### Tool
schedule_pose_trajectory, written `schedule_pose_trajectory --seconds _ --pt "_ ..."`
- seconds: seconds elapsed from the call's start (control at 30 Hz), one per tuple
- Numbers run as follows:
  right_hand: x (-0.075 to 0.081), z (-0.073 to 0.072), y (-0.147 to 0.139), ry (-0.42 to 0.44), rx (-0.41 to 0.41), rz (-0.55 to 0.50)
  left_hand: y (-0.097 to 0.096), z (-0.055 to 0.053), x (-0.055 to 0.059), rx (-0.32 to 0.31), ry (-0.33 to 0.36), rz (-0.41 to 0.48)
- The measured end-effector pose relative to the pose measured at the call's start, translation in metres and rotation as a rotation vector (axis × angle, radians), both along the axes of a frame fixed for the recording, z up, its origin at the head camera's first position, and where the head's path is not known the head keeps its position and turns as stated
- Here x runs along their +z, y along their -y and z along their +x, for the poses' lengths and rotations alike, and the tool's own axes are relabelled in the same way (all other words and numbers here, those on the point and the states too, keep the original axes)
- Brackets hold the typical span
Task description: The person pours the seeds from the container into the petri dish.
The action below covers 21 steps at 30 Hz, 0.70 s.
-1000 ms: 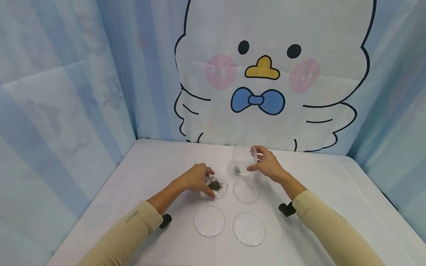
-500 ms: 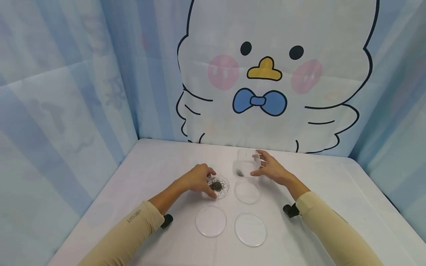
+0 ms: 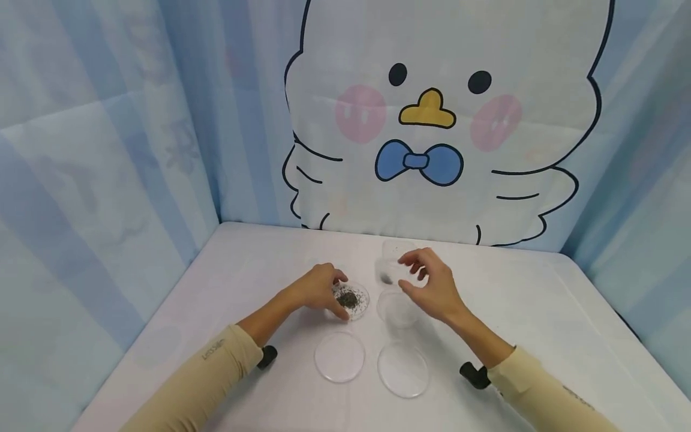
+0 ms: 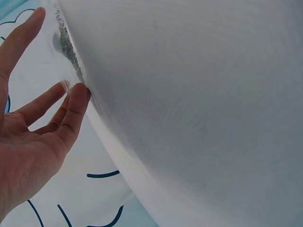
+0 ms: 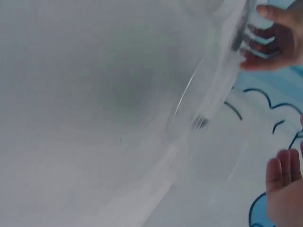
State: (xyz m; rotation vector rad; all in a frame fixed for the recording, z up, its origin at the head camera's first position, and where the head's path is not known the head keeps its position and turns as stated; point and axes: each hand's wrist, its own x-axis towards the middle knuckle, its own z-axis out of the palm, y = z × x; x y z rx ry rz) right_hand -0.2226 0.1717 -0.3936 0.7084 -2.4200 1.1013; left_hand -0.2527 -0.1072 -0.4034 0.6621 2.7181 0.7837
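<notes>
My left hand (image 3: 318,288) holds a clear round petri dish (image 3: 367,300) by its left side, thumb in front and fingers behind. Dark dried flakes (image 3: 348,300) lie in the dish, clumped in the middle and scattered outward. In the left wrist view, fingers (image 4: 75,109) touch the dish's edge. My right hand (image 3: 434,288) hovers with thumb and fingers apart, holding nothing. Just to its left stands a clear plastic box (image 3: 384,267) with its lid (image 3: 398,247) raised at the back and a dark clump inside. Below the box lies another clear round dish (image 3: 379,311), partly blurred.
Two clear round lids or dishes lie nearer the front, a left one (image 3: 339,357) and a right one (image 3: 403,370). They rest on a white-covered table (image 3: 243,264). A printed cloth backdrop (image 3: 345,192) rises behind, with cloth at both sides.
My right hand has let go of the clear box and drawn back toward me, off its right side. The box's lid has tipped back. My left hand stays at the petri dish.
</notes>
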Motion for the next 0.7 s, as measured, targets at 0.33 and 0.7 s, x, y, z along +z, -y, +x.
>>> schedule_pose_trajectory --seconds 0.33,0.7 --pt "-0.01 0.061 0.053 0.312 0.385 0.36 0.001 0.003 0.005 -0.003 -0.032 -0.017" --pt "-0.025 0.07 0.069 0.225 0.404 0.591 0.0 0.004 0.002 0.0 -0.031 -0.004"
